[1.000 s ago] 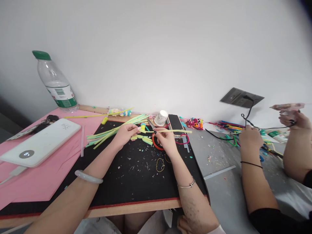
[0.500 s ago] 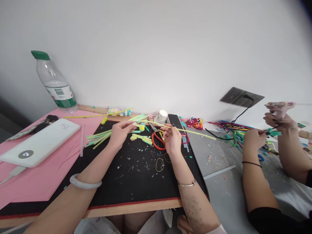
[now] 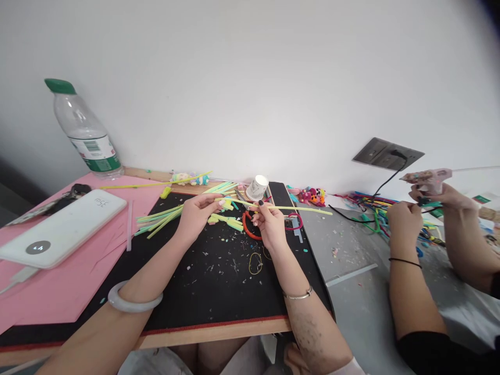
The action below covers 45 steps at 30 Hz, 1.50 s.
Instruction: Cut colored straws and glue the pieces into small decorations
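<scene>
Over blk mat point(image 3: 219, 297), long thin yel-grn stem point(image 3: 302, 209), approx. straight, pinched in both hands point(image 3: 195, 216) point(image 3: 272, 226)

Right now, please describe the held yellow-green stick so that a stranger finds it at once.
Start at the black mat; above it, find the left hand and the right hand. The thin yellow-green stick runs between them and reaches past the right hand. Unlike the bundle of sticks lying on the mat, it is held up.

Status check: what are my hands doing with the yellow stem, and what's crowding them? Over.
Left hand and right hand both pinching yellow stem. One end juts past right hand. Orange-handled scissors close by, cup beyond.
</scene>
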Each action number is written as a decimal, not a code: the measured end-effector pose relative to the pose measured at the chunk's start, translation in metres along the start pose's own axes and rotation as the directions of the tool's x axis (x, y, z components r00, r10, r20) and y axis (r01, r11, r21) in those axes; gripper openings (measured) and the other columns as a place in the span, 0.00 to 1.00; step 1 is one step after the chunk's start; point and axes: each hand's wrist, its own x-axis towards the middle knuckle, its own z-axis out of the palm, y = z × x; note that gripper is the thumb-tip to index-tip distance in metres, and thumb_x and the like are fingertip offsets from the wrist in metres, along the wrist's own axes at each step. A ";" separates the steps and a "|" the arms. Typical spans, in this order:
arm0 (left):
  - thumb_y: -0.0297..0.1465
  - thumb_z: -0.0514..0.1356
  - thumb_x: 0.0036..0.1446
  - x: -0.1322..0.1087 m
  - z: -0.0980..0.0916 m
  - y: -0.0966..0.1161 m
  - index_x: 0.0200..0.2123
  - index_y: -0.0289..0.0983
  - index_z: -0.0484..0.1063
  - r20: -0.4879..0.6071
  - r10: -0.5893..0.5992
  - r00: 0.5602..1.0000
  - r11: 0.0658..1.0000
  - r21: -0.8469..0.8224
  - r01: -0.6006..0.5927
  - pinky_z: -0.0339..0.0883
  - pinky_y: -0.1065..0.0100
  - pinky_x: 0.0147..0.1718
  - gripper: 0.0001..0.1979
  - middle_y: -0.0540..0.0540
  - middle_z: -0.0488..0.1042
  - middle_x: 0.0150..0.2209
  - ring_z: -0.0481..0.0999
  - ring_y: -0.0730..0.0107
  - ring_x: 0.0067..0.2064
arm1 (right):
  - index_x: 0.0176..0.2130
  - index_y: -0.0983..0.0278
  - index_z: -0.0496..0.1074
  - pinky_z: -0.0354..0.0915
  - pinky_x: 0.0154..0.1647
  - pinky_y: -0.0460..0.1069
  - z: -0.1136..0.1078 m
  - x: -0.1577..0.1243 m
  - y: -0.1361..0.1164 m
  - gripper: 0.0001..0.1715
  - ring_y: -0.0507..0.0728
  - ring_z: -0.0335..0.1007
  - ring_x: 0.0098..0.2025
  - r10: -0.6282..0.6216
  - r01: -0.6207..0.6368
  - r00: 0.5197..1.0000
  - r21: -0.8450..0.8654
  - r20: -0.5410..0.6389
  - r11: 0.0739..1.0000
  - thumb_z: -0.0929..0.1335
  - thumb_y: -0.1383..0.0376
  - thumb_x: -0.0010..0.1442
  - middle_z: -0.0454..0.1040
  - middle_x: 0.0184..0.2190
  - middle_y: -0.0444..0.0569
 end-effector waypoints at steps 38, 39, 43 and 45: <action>0.37 0.71 0.39 -0.012 0.017 -0.001 0.30 0.34 0.76 0.131 -0.078 0.988 0.982 -0.163 0.099 0.73 0.63 0.38 0.15 0.45 0.79 0.28 0.78 0.65 0.33 | 0.27 0.67 0.75 0.72 0.30 0.43 0.015 -0.011 0.010 0.11 0.51 0.75 0.25 0.085 -0.080 0.994 -0.076 0.063 0.994 0.76 0.65 0.41 0.77 0.22 0.46; 0.38 0.70 0.39 -0.012 0.016 -0.001 0.29 0.34 0.76 0.128 -0.077 0.989 0.983 -0.157 0.097 0.73 0.62 0.38 0.15 0.45 0.78 0.27 0.78 0.65 0.32 | 0.27 0.67 0.74 0.72 0.31 0.43 0.015 -0.011 0.010 0.11 0.51 0.75 0.25 0.088 -0.083 0.994 -0.082 0.065 0.993 0.76 0.65 0.41 0.77 0.23 0.46; 0.38 0.71 0.38 -0.012 0.016 0.001 0.28 0.35 0.76 0.118 -0.093 0.989 0.982 -0.151 0.111 0.72 0.62 0.38 0.15 0.46 0.78 0.26 0.77 0.65 0.31 | 0.26 0.68 0.74 0.71 0.29 0.43 0.016 -0.011 0.012 0.10 0.51 0.75 0.24 0.099 -0.093 0.994 -0.117 0.052 0.989 0.76 0.66 0.42 0.77 0.21 0.48; 0.38 0.71 0.39 -0.014 0.017 0.001 0.30 0.35 0.77 0.125 -0.107 0.986 0.972 -0.196 0.131 0.72 0.63 0.39 0.16 0.46 0.78 0.28 0.76 0.66 0.32 | 0.26 0.67 0.74 0.71 0.28 0.43 0.016 -0.012 0.013 0.09 0.51 0.74 0.22 0.090 -0.084 0.995 -0.114 0.051 0.990 0.75 0.66 0.42 0.77 0.20 0.47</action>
